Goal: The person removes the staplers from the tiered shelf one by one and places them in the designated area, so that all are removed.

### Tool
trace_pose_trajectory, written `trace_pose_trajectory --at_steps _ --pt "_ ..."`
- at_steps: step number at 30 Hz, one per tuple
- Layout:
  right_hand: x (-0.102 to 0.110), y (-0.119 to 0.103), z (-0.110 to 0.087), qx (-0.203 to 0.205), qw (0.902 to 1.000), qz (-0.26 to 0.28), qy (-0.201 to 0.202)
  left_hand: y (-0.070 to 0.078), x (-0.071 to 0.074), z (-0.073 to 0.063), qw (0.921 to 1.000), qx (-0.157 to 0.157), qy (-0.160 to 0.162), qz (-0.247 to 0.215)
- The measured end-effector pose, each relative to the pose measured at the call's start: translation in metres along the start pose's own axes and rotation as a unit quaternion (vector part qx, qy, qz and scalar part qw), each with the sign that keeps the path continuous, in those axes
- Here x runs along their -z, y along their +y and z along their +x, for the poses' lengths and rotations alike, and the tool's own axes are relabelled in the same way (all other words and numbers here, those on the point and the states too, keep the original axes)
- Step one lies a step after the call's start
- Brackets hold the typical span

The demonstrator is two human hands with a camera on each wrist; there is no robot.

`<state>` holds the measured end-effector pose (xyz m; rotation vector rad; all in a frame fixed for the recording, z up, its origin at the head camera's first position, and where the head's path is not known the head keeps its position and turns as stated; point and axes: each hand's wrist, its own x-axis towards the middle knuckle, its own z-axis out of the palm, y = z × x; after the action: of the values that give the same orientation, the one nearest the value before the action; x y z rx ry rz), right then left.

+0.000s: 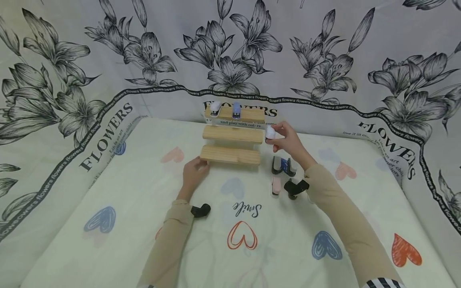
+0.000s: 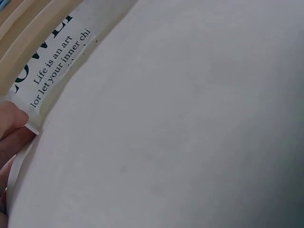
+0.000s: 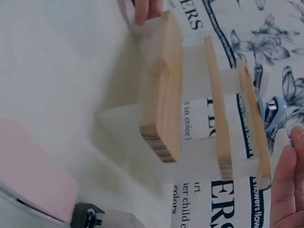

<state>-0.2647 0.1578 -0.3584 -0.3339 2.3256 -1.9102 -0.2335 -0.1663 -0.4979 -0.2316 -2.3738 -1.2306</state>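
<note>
A three-step display rack (image 1: 230, 155) has wooden boards on thin pale side panels. My left hand (image 1: 194, 175) is at its front left corner; in the left wrist view, the thumb and fingers (image 2: 14, 118) pinch the edge of a panel. My right hand (image 1: 288, 140) holds a small white stapler (image 1: 270, 133) beside the rack's right end, near the middle board. On the top board stand a white stapler (image 1: 215, 108) and a blue stapler (image 1: 236, 109). The right wrist view shows the bare front board (image 3: 164, 95) from its end.
Right of the rack, on the heart-printed cloth (image 1: 201, 248), lie a pink stapler (image 1: 275, 186) and dark-and-blue staplers (image 1: 284, 165). The black wrist camera (image 1: 296, 186) overlaps another small thing there. A flower-printed curtain (image 1: 158, 108) rises behind the rack.
</note>
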Motion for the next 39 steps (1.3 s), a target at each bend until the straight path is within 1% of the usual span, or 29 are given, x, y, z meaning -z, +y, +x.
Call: trace_pose_trajectory --at_steps 5,8,13,17,20,23,26,29,31,34,36,39 --pt "-0.001 0.009 -0.025 0.005 0.9993 -0.007 -0.035 0.0 -0.001 -0.001 1.0 0.001 -0.005 0.002" --pt "-0.003 0.015 -0.041 0.0 0.9989 -0.009 -0.045 0.001 0.0 0.0 1.0 0.005 -0.008 0.002" --pt "-0.005 0.027 -0.067 -0.015 0.9991 -0.003 -0.039 0.001 0.0 0.001 1.0 -0.001 -0.006 0.0" --pt "-0.003 0.039 -0.087 -0.01 0.9994 -0.018 -0.026 0.0 0.0 0.0 0.9996 -0.028 0.001 0.001" --pt "-0.005 0.048 -0.105 -0.008 0.999 -0.034 -0.029 0.0 0.0 0.0 0.999 -0.045 0.004 0.004" --pt "-0.01 0.052 -0.124 -0.014 0.9985 -0.035 -0.039 -0.001 -0.001 0.001 0.9987 -0.051 0.005 0.007" --pt "-0.018 0.05 -0.142 -0.013 0.9987 -0.025 -0.042 -0.001 -0.001 0.003 0.9986 -0.053 0.006 0.001" --pt "-0.025 0.05 -0.157 -0.015 0.9988 -0.024 -0.041 -0.002 -0.001 0.003 0.9989 -0.046 0.008 -0.001" --pt "-0.028 0.053 -0.165 -0.022 0.9987 -0.025 -0.038 -0.003 -0.002 0.002 0.9991 -0.042 0.004 0.004" --pt "-0.029 0.066 -0.174 -0.023 0.999 -0.022 -0.032 -0.004 -0.003 0.001 0.9993 -0.037 -0.004 0.01" --pt "-0.028 0.077 -0.175 -0.019 0.9993 -0.015 -0.028 -0.005 -0.003 0.001 0.9991 -0.041 -0.004 0.007" --pt "-0.029 0.093 -0.174 -0.014 0.9996 -0.01 -0.024 -0.006 -0.003 0.001 0.9985 -0.052 0.008 -0.011"
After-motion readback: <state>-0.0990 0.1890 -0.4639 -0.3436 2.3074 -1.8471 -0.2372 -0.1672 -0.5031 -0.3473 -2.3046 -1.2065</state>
